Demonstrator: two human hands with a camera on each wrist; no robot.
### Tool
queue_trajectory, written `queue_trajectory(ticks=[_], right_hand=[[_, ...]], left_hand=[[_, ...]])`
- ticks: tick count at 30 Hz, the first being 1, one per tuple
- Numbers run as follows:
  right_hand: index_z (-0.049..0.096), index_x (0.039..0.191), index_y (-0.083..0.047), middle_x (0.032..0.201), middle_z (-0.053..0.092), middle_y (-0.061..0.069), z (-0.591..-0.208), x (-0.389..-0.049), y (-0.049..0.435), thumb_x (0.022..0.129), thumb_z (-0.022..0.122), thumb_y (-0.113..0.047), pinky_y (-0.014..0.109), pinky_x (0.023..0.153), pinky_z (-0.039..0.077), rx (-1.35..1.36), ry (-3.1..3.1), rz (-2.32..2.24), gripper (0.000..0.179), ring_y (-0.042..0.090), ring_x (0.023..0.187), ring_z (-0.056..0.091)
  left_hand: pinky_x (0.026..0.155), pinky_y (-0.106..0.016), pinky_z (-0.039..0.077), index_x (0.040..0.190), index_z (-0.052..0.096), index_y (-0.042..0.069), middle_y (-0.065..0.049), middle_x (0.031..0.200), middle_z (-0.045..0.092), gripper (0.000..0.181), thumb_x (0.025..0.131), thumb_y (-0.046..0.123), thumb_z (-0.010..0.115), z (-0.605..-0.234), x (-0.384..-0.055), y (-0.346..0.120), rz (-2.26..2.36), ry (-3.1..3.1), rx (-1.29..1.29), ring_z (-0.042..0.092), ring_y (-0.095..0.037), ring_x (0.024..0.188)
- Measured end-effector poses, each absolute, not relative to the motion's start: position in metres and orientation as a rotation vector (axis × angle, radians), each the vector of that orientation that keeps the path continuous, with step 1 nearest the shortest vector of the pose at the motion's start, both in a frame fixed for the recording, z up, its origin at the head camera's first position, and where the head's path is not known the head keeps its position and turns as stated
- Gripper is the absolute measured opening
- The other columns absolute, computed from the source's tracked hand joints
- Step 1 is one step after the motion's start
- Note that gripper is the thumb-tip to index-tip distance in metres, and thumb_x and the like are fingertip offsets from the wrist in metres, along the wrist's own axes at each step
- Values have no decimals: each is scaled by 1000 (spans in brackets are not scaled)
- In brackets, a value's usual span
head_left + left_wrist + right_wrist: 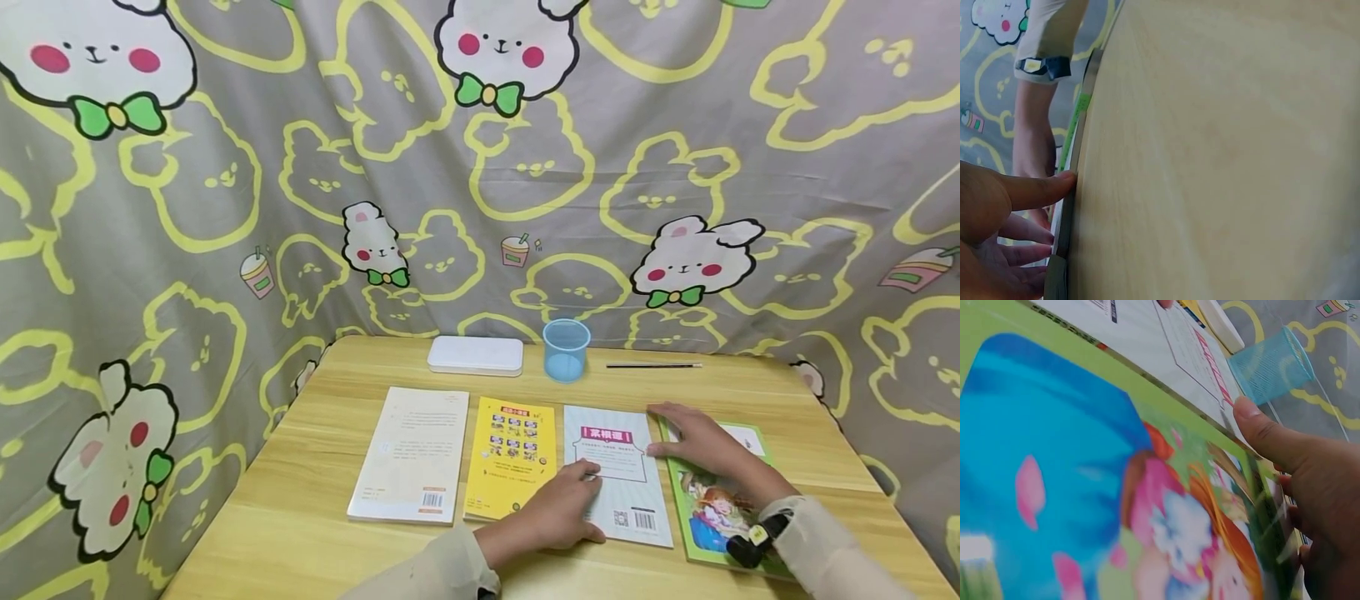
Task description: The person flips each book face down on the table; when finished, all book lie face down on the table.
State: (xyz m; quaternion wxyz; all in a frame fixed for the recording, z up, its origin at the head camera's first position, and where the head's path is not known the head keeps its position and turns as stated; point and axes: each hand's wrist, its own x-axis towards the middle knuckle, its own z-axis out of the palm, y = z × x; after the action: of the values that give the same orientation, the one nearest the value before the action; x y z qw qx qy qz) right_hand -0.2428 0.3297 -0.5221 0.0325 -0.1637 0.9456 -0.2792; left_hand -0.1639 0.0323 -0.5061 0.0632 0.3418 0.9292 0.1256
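Note:
Four books lie in a row on the wooden table, and both hands are at the two on the right. My left hand (561, 510) rests at the left edge of a light blue book (617, 492), its fingers spread over the cover and its thumb near the bottom edge. At that book's upper right edge is my right hand (701, 442), with thumb (1250, 411) against the edge and the palm over a green picture book (693, 529). The green cover shows a drawn girl and a blue shape, partly hidden under the right hand and sleeve.
To the left lie a yellow book (510, 475) and a cream book (408, 458). Along the back stand a white case (476, 356) and a blue mesh cup (566, 354), with a thin dark pencil-like stick (652, 365) beside them. A patterned curtain (420, 167) hangs behind the table.

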Motion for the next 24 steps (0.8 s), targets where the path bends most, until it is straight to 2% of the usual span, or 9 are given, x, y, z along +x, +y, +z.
queue_trajectory(ticks=[4,10,24], right_hand=[[47,151,1,152,45,31,-523,-240,342,88,75,-58,73,106,37,-459,2941,-852,91,56,140,38],[49,150,2,148,49,33,-525,-231,363,90,75,-52,73,101,41,-452,2985,-833,85,58,136,42],[50,144,9,142,50,40,-522,-218,411,93,76,-42,74,95,41,-405,3002,-806,77,63,128,44]], left_hand=[[117,-21,35,146,59,10,4,157,45,79,80,46,86,-505,-164,32,384,2803,1023,42,-12,145],[117,-21,36,145,60,11,5,157,45,79,80,46,87,-505,-163,32,385,2802,1009,41,-11,145],[117,-20,35,145,60,12,6,157,45,78,80,47,86,-506,-163,32,359,2815,1020,41,-11,145]])
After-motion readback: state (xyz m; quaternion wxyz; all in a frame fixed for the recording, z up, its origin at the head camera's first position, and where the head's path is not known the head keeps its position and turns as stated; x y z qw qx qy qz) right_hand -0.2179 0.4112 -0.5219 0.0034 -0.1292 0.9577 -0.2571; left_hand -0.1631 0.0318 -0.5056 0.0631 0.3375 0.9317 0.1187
